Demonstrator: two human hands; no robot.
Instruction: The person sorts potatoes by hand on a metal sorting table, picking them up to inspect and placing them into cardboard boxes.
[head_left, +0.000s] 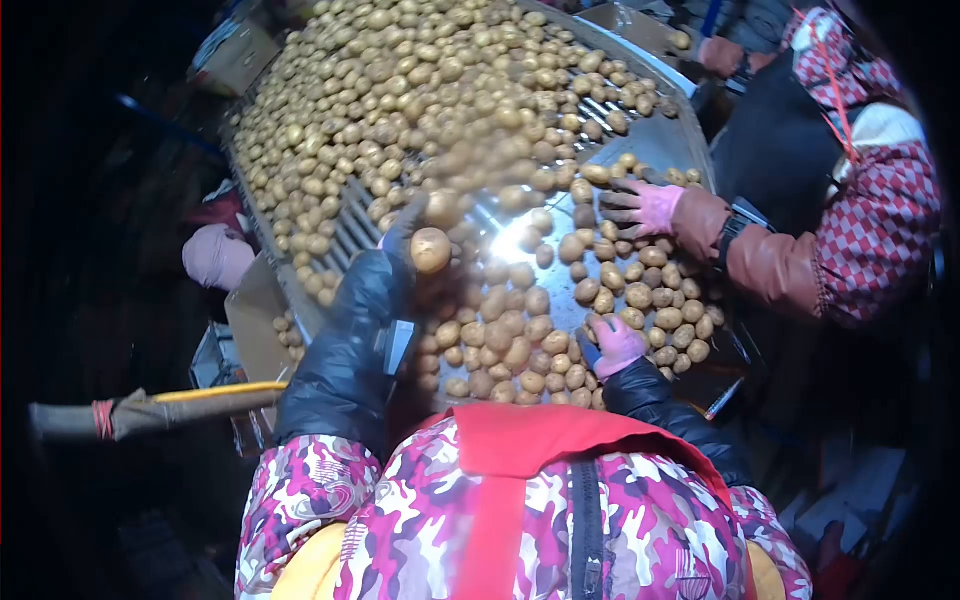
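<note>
My left hand (402, 228), in a dark glove, is raised over the left part of the sorting table. It is closed on a large potato (431, 250), and another blurred potato (443, 208) is at its fingertips. My right hand (614, 345), in a pink glove with dark fingers, rests low among the potatoes at the near right. Its fingers are apart and touch potatoes there; nothing held shows. Loose potatoes (515, 350) lie between my hands on the metal tabletop (560, 285).
A large potato heap (390, 90) covers the far side, over slatted bars (350, 215). At right, a co-worker's pink-gloved hand (645, 207) spreads over potatoes. Cardboard boxes (258, 320) stand at the left edge, near a wrapped pole (150, 412). Another person's pink-covered part (218, 257) shows at left.
</note>
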